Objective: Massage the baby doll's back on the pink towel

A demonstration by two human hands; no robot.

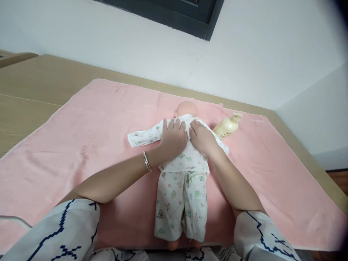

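A baby doll [187,108] in a white printed top [187,165] and matching trousers [170,203] lies face down, its feet toward me. My left hand [174,137] rests flat on the left side of its upper back, fingers stretched out. On the right side of the back lies my right hand [202,136], also flat, its fingers close together. Neither hand grips anything. One sleeve of the top stretches out to the left; the other is partly hidden behind my right hand and forearm.
Under the doll a pink blanket [114,119] covers much of the wooden table [29,79]. A cream pump bottle [227,127] lies tilted just right of the doll's shoulder. A white wall [136,47] with a dark window frame [187,23] rises behind. A cable [16,218] crosses the lower left.
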